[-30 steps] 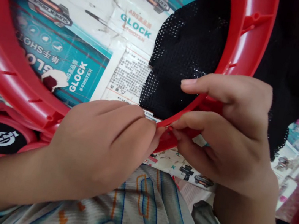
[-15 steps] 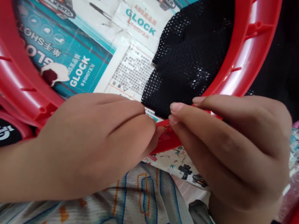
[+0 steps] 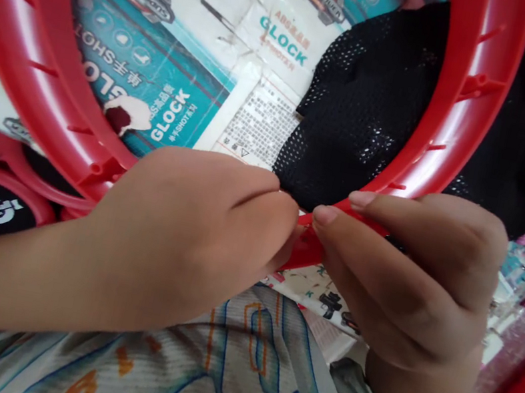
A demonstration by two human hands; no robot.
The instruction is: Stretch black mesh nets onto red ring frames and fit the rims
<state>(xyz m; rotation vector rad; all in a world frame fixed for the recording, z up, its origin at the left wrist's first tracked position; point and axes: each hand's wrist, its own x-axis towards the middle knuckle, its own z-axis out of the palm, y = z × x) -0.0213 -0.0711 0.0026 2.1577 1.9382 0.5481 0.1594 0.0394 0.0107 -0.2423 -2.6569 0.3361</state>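
Grip: our left hand (image 3: pixel 184 237) and right hand (image 3: pixel 411 277) pinch fingers (image 3: pixel 382 207) shut on the red ring (image 3: pixel 435 139), apparently trapping black mesh (image 3: pixel 362 119); we should hold it taut.

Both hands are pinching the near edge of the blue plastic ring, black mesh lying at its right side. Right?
Wrong on colour: the head view shows the ring is red, not blue. The left hand and right hand do pinch its near edge, and the black mesh lies at its right side.
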